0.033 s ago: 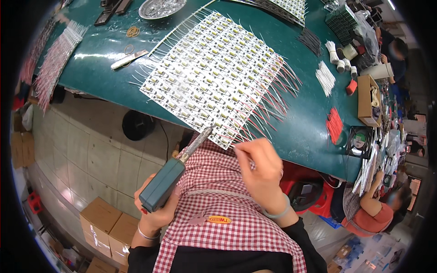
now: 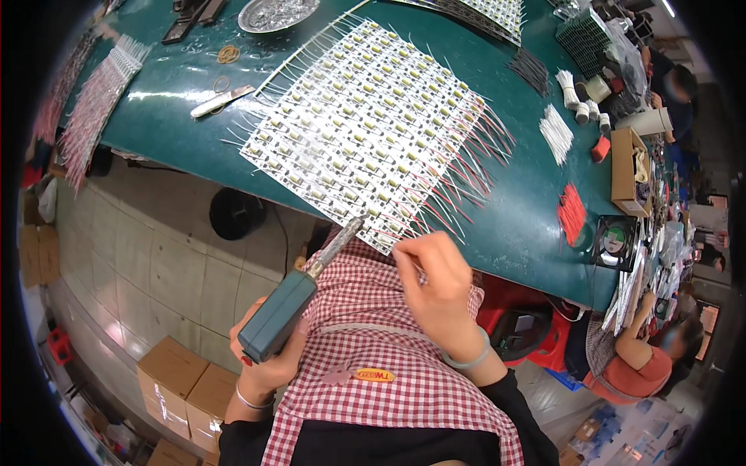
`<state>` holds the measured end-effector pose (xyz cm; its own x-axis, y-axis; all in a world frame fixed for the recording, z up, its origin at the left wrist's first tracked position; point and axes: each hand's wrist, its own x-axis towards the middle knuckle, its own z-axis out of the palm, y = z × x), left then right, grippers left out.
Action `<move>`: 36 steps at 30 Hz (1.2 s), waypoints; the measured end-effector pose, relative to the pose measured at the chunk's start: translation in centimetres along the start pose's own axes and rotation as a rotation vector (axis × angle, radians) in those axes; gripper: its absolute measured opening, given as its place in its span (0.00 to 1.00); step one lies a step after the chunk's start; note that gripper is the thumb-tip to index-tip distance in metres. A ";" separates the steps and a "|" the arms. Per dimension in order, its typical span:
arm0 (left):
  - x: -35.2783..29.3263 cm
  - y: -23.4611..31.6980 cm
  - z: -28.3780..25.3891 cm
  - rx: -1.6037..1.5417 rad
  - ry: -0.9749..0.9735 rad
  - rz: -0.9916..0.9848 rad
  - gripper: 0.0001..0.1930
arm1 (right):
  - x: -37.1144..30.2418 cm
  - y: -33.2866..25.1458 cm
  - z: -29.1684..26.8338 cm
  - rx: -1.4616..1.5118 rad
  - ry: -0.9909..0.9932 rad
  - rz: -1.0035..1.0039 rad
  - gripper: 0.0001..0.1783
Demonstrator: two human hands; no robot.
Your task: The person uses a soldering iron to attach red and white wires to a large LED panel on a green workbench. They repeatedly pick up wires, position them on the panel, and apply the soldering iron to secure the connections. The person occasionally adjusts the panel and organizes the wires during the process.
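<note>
My left hand is wrapped around the teal handle of a soldering iron. Its metal tip reaches the near corner of a large white panel of small circuit boards, which hangs slightly over the table's edge. Rows of yellowish parts cover the panel, and red and white wires stick out along its right side. Close to that same corner my right hand is closed in a pinch, thumb against forefinger, on what looks like a thin wire; the fingers mostly hide it.
Bundles of red wires, white wires and black wires lie right on the green table. A white-handled blade and a metal dish are at far left. A small fan stands right, near co-workers.
My right hand has shifted slightly left, its pinched fingertips nearer the panel's corner. The soldering iron in my left hand stays nearly in place.
</note>
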<state>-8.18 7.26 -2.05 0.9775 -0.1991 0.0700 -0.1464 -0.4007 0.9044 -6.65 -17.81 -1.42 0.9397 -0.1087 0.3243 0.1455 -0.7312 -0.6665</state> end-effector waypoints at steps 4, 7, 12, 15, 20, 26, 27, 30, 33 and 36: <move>-0.7 -0.3 -0.1 -0.042 0.012 -0.044 0.10 | -0.6 1.4 3.2 0.023 0.011 0.041 0.10; -1.0 -0.5 0.0 -0.057 0.000 -0.064 0.10 | -0.8 1.6 3.6 0.030 0.013 0.034 0.11; -0.8 -0.3 0.0 -0.046 -0.028 -0.017 0.10 | -0.8 1.6 3.7 0.002 0.024 0.039 0.11; -0.7 -0.3 -0.1 -0.006 -0.052 0.006 0.10 | -0.8 1.6 3.7 0.003 0.029 0.042 0.11; -0.8 -0.3 -0.1 -0.014 -0.075 -0.043 0.10 | -0.7 1.5 3.7 -0.011 0.026 0.030 0.11; -0.7 -0.4 0.1 0.012 -0.078 -0.039 0.10 | -0.8 1.6 3.9 -0.061 0.038 -0.002 0.11; -0.7 -0.4 0.1 0.015 -0.077 -0.038 0.10 | -0.8 1.6 3.9 -0.067 0.042 -0.008 0.11; -0.7 -0.6 0.1 0.015 -0.073 -0.032 0.10 | -0.8 1.6 4.0 -0.078 0.037 -0.011 0.11; -0.6 -0.5 0.1 0.011 -0.067 -0.025 0.10 | -0.8 1.4 3.9 -0.089 0.028 -0.007 0.11; -0.4 -0.3 0.1 0.037 -0.061 0.004 0.09 | -0.7 1.3 3.8 -0.095 0.021 -0.012 0.11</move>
<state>-8.54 7.40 -2.39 0.9659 -0.2546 0.0471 -0.1573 -0.4323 0.8879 -5.96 -16.15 -5.08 0.9313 -0.1129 0.3463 0.1255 -0.7932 -0.5959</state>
